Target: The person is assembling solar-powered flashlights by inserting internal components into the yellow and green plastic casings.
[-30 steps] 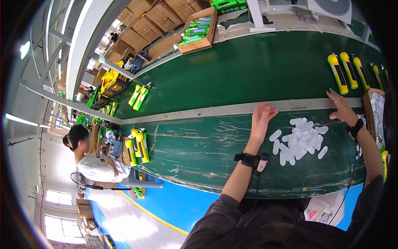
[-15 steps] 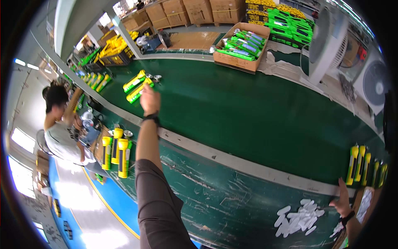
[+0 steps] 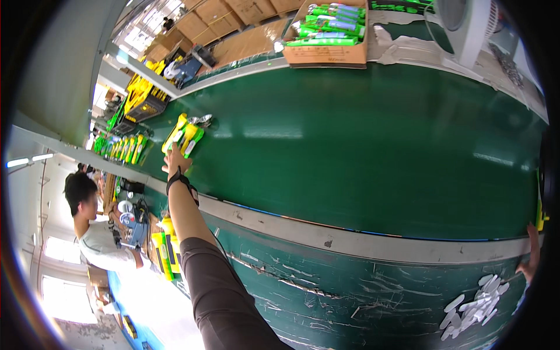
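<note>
My left hand [image 3: 176, 160] reaches over the green belt at the left. Its fingers are stretched toward the near ends of a few yellow-and-green flashlights [image 3: 189, 142]; the fingertips overlap them, and no firm grip shows. Silver lamp heads [image 3: 202, 121] lie at the far ends of these flashlights. At the far right rim, my right hand [image 3: 529, 256] shows only in part, thumb apart from raised fingers, with nothing visible in it. Close beside its fingertips is another yellow flashlight [image 3: 541, 213], mostly cut off. Small white oblong pieces [image 3: 475, 306] lie piled left of that hand.
More flashlights stand in a row [image 3: 125, 149] farther left on the belt. Others lie on the bench [image 3: 166, 254] near a seated co-worker [image 3: 99, 233]. A metal rail [image 3: 326, 236] separates belt and scratched bench. An open carton [image 3: 326, 55] of green packages and a fan [image 3: 466, 29] stand behind.
The view has swung left, pushing the right-hand row of flashlights almost out of sight. My left hand has shifted left and nearer, from the flashlights' upper part to their near ends.
</note>
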`<state>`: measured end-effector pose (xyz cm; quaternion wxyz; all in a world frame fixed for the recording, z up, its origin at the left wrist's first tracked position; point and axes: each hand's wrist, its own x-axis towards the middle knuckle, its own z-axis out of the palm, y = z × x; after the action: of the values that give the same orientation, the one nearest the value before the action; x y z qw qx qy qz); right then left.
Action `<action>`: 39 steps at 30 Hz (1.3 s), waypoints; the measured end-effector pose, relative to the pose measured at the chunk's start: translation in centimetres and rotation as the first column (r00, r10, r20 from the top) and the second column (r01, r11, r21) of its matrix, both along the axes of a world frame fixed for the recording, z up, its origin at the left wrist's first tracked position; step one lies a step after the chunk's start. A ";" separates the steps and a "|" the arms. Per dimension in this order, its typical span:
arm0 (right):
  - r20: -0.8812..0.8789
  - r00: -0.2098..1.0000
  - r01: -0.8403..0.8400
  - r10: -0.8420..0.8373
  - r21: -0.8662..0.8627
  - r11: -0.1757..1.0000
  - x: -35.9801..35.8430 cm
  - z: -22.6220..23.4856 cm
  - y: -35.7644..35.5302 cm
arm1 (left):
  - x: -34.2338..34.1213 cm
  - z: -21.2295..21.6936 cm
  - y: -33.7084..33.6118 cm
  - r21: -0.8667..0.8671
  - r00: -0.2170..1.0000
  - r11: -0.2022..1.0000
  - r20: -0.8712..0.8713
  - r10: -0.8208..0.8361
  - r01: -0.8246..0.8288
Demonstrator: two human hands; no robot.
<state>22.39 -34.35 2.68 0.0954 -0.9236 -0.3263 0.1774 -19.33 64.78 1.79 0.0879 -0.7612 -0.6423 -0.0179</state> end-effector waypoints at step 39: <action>0.245 0.962 -0.180 0.123 0.222 0.958 -1.4 -1.2 2.3 | 20.3 -1.5 -66.9 0.056 0.001 -0.031 0.469 0.883 0.998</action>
<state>21.03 -32.05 1.45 0.1550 -0.8914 -0.4245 0.0355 0.98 -2.16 0.30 -0.9536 -0.2857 -0.0212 -0.0928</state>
